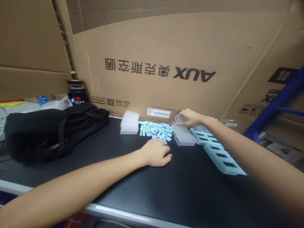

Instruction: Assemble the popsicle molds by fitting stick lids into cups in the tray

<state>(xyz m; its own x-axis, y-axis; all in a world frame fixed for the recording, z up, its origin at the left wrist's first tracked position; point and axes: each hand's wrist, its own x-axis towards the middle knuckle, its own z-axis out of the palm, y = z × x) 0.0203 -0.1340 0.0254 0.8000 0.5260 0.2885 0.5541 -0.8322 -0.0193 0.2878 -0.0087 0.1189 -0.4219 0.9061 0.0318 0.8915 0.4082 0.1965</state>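
Observation:
My right hand (191, 118) reaches to the back of the table, its fingers closed on a small frosted clear plastic box (180, 120) at the rear of a row of similar boxes (185, 139). My left hand (155, 152) rests low over the black tabletop, fingers loosely bent and the thumb apart, with nothing visible in it. Its fingertips are at the near edge of a loose pile of small light-blue plastic pieces (155, 129). Left of that pile stands a second row of frosted plastic boxes (129, 123).
Light-blue slotted plastic trays (224, 159) lie on the right, partly under my right forearm. A black cloth bag (57, 129) covers the left side, with a dark jar (77, 91) behind it. A large cardboard box (142, 41) walls off the back; a blue metal frame (273, 107) stands right.

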